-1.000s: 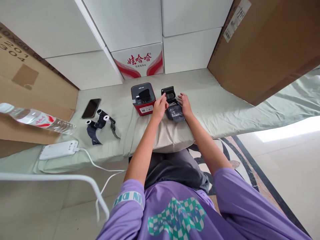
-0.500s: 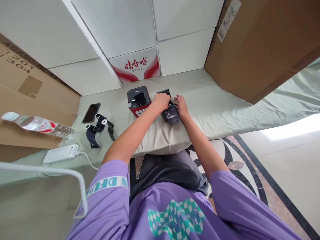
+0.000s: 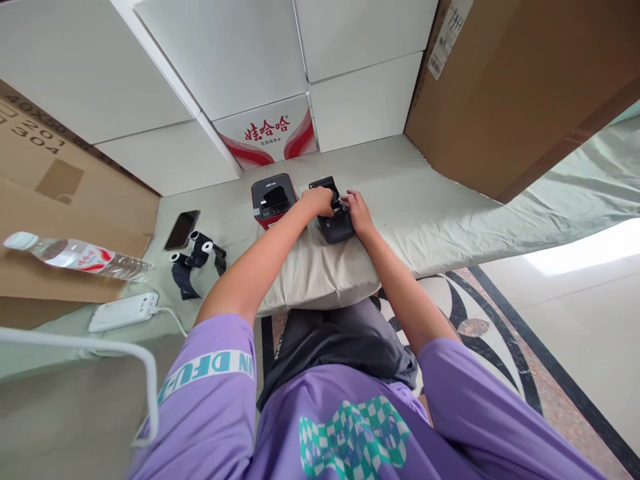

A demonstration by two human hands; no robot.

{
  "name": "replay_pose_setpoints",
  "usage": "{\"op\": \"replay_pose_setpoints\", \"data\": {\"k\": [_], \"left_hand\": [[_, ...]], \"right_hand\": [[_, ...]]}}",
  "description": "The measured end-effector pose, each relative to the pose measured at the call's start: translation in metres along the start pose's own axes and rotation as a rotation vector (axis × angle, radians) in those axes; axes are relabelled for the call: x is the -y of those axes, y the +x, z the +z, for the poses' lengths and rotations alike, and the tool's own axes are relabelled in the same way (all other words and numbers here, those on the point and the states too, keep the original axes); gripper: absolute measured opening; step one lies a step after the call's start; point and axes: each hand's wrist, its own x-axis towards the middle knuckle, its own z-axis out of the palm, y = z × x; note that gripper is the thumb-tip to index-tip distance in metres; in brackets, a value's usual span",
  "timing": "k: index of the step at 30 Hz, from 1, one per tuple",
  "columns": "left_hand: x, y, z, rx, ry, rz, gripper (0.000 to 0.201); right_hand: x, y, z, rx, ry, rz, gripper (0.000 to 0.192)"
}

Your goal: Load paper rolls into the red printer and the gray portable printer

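Observation:
A small black printer (image 3: 334, 225) with its lid up lies on a beige pillow (image 3: 320, 273). My left hand (image 3: 320, 200) curls over its top left side and my right hand (image 3: 354, 208) presses on its right side, fingers bent inward. Both hands grip the device; what lies between the fingers is hidden. A red and black printer (image 3: 270, 199) stands just left of my left hand.
A phone (image 3: 181, 229), dark paper rolls (image 3: 196, 260) with white cores, a white power strip (image 3: 123, 311) and a water bottle (image 3: 75, 255) lie to the left. White boxes (image 3: 260, 67) stand behind, a brown carton (image 3: 525, 80) at the right. A white rail (image 3: 100, 347) crosses the lower left.
Both hands have closed in on the black printer, and the dark paper strip that hung out in front of it is no longer visible. The view shifted slightly.

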Motion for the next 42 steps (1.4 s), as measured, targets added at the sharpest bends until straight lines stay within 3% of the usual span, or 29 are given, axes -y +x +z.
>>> {"op": "replay_pose_setpoints", "data": {"k": [7,13,19,23,28,31,33,37,42], "left_hand": [[-0.002,-0.015,-0.015,0.015,0.063,0.032,0.04],[0.008,0.001,-0.01,0.111,0.028,0.108,0.022],[0.031,0.017,0.004,0.25,-0.217,0.105,0.041],[0.027,0.009,-0.004,0.149,-0.161,0.19,0.046],[0.015,-0.023,-0.037,-0.081,-0.02,0.233,0.033],[0.028,-0.054,-0.056,-0.267,-0.155,0.247,0.042],[0.043,-0.079,-0.061,-0.319,-0.292,0.242,0.047],[0.069,-0.131,-0.046,-0.327,-0.583,0.121,0.05],[0.088,-0.166,-0.008,-0.329,-0.928,0.08,0.038]], "right_hand": [[-0.008,0.003,0.0,-0.005,-0.038,-0.016,0.069],[-0.005,0.001,0.0,0.0,0.0,-0.012,0.073],[-0.004,0.001,0.001,0.001,-0.014,-0.013,0.077],[-0.003,0.001,0.0,-0.003,-0.042,-0.027,0.076],[-0.001,-0.001,-0.002,-0.009,-0.095,-0.074,0.075],[-0.001,0.0,-0.001,-0.002,-0.063,-0.063,0.074],[0.0,0.0,-0.001,-0.013,-0.064,-0.056,0.072],[0.012,-0.009,-0.003,-0.029,-0.166,-0.117,0.065],[0.054,-0.044,0.002,-0.081,-0.241,-0.431,0.046]]}}
